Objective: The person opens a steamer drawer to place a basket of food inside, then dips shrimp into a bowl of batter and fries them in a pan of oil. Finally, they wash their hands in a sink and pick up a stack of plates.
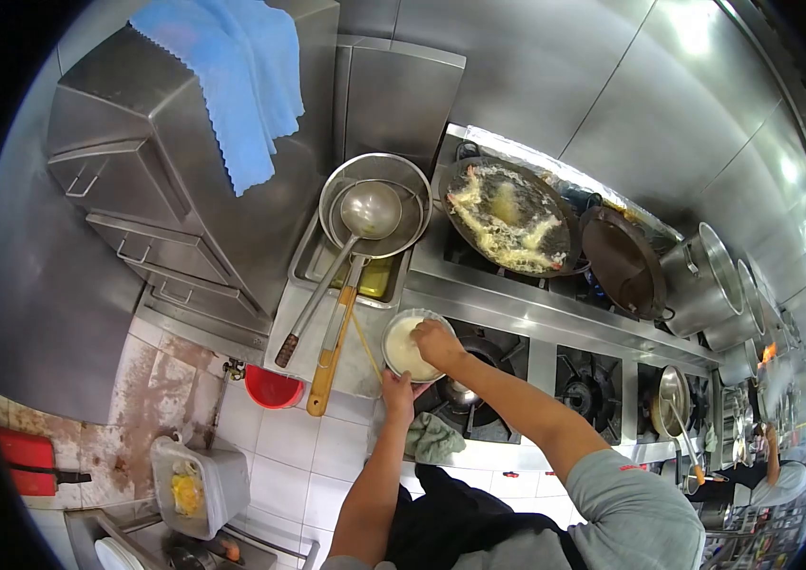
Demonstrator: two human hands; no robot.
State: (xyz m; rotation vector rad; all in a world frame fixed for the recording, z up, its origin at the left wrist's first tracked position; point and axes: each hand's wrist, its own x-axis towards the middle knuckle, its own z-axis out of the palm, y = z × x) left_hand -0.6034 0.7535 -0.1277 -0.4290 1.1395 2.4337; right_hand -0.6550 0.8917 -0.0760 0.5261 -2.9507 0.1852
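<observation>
A bowl of pale, creamy batter (403, 348) is tilted slightly at the front edge of the stove. My left hand (400, 390) grips its near rim, thumb uppermost. Over the bowl, my right hand (437, 346) has its fingers bent together and down into the batter; whatever they pinch is hidden. Behind the bowl, a wok of bubbling oil (508, 211) holds several long battered pieces (517, 249) frying. To the left, a ladle (371, 210) and a wooden-handled strainer (335, 332) rest across a round metal sieve (332, 195) above an oily tray (379, 280).
An upturned dark wok (623, 264) and tall steel pots (704, 280) line the back right. Bare burners (590, 389) and a pan with a ladle (671, 399) sit nearer. A green cloth (434, 437) hangs below the bowl. Another person (783, 475) works far right.
</observation>
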